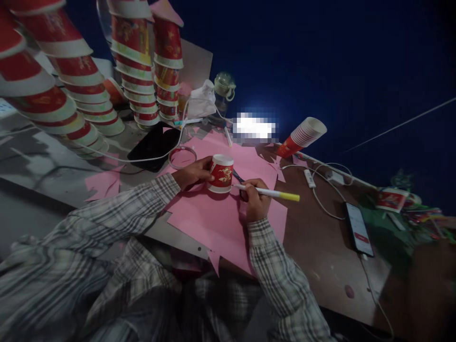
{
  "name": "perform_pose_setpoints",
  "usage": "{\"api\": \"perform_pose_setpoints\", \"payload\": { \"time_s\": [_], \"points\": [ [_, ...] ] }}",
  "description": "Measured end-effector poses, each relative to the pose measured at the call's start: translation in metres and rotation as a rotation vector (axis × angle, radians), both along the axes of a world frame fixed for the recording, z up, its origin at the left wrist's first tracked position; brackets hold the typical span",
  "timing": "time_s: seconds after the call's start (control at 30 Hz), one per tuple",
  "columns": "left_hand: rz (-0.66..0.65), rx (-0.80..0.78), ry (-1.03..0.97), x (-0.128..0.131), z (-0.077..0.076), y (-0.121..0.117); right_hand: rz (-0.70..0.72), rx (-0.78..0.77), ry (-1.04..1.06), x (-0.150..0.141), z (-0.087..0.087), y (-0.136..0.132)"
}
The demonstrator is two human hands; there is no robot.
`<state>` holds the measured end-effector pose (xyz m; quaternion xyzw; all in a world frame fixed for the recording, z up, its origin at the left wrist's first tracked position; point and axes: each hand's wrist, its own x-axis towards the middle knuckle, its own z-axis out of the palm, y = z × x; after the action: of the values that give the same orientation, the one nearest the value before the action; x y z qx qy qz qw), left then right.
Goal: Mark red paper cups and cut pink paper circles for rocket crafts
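Note:
A red and white paper cup [221,174] stands upside down on a pink paper sheet [213,223]. My left hand [194,173] grips the cup's side and holds it against the paper. My right hand [255,202] is closed round a white pen with a yellow cap [274,193]; the pen's tip touches the paper at the cup's rim. Scissors [238,177] lie partly hidden behind the cup and my right hand.
Tall stacks of red paper cups [138,66] stand at the back left, and a tilted stack [302,136] lies at the back right. A black tablet [155,145], a tape ring [182,157], a lit phone [359,230] with cables, and pink scraps [103,183] lie around.

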<state>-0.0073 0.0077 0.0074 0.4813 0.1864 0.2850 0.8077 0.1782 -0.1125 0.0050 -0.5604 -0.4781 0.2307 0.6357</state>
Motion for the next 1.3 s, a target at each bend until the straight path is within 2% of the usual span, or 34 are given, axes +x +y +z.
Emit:
{"api": "perform_pose_setpoints", "payload": {
  "time_s": [0.1,0.27,0.37,0.77,1.03,1.2,1.3],
  "points": [
    [0.028,0.01,-0.011,0.003,-0.001,-0.002,-0.074,0.119,0.085,-0.004,0.004,-0.004],
    [0.034,0.058,-0.015,0.008,-0.008,-0.002,0.004,0.268,-0.264,-0.009,0.004,-0.008],
    [0.02,0.059,-0.006,0.008,-0.01,-0.001,0.027,0.303,-0.339,-0.012,0.003,-0.008],
    [0.068,0.069,0.042,0.008,-0.005,-0.001,0.027,0.325,-0.427,-0.01,0.0,-0.009],
    [0.079,0.048,0.044,0.009,-0.007,0.0,0.083,0.236,-0.354,-0.005,-0.003,-0.007],
    [0.067,0.078,0.063,0.008,-0.004,-0.001,0.025,0.228,-0.243,-0.003,-0.007,-0.01],
    [0.063,0.066,0.059,0.008,-0.004,-0.001,0.007,0.152,-0.236,-0.002,-0.012,-0.012]
  ]
}}
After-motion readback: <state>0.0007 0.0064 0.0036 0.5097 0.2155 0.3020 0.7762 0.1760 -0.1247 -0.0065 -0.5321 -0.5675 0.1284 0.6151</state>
